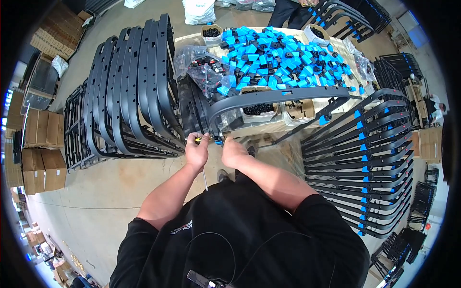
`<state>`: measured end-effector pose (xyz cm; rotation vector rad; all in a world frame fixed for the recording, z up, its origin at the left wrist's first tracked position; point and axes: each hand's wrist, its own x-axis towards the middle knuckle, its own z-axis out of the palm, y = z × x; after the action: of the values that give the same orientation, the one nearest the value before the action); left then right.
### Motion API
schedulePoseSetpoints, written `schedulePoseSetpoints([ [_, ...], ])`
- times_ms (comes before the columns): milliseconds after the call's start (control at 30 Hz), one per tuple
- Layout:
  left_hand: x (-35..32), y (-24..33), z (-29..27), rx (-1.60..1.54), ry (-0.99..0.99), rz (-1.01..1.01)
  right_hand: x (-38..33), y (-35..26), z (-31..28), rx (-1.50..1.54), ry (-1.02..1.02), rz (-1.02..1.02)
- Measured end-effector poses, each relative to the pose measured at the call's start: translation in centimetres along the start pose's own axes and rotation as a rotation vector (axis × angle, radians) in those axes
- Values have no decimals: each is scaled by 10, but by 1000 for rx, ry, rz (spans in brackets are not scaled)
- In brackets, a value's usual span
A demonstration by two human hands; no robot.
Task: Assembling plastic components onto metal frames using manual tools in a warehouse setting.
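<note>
Stacks of black curved frames [129, 86] stand left of the counter [269, 127], whose top is heaped with blue-and-black clips [283, 55]. One long black frame [269, 98] arches over the counter's near edge. At its lower end the left hand [198, 151] grips a yellow-handled screwdriver [203, 139], while the right hand [233, 151] pinches a small blue clip [219, 142] against the frame.

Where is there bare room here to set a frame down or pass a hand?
Bare concrete floor lies open left of the left hand, below the stacked black frames. A narrower strip of floor shows between the right hand and the rack of frames with blue clips. The table is crowded with blue clips.
</note>
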<state>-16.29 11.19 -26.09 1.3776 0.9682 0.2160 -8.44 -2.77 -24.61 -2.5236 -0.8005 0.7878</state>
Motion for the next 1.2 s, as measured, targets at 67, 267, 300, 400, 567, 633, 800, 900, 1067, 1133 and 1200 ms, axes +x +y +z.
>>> schedulePoseSetpoints([
  [67, 8, -10, -6, 105, 86, 111, 1, -30, -40, 421, -494, 242],
  [267, 6, -7, -1, 23, 33, 126, -5, -14, -15, 96, -141, 30],
  [300, 6, -8, -1, 36, 42, 141, 0, -9, -14, 131, -121, 124],
  [400, 0, 10, 8, 99, 58, 210, 11, 0, 3, 129, -156, 75],
  [567, -9, 13, 2, 184, 124, 280, -4, -14, -23, 443, -323, 167],
  [633, 0, 7, 3, 159, 109, 267, -3, -11, -6, 195, -79, 100],
  [800, 0, -7, -5, 304, 186, 338, -10, -27, -26, 156, -152, 103],
  [900, -10, -2, -3, 309, 236, 414, -16, -34, -52, 745, -511, 403],
  [1067, 9, -10, 4, 184, 130, 262, -11, -19, -15, 148, -151, 150],
  [1133, 0, -12, 3, 233, 145, 262, -14, -24, -14, 118, -119, 179],
  [1200, 1, -10, 1, 281, 170, 261, -13, -26, -32, 165, -203, 133],
])
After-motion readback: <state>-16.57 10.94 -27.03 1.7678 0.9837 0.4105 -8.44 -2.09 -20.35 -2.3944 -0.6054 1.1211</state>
